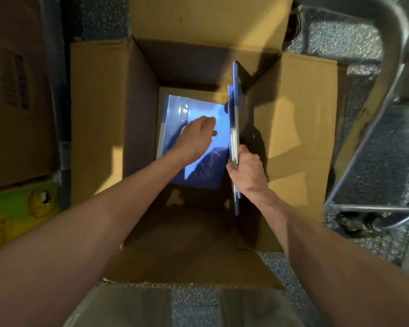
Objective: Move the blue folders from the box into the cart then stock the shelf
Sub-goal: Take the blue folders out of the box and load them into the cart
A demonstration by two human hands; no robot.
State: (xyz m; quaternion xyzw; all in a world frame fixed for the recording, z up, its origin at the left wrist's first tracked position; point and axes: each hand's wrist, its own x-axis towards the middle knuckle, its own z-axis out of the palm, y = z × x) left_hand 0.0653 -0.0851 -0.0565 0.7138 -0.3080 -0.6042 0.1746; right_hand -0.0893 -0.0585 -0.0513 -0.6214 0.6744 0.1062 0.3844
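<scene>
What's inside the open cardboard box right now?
A flat blue folder lies under the left hand; the right hand grips upright blue folders beside it. Anything beneath the flat one is covered.

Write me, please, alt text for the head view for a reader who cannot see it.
A person's right hand grips blue folders upright inside an open cardboard box, seen from above. The left hand reaches over another blue folder lying flat at the bottom; a metal cart stands to the right.
</scene>
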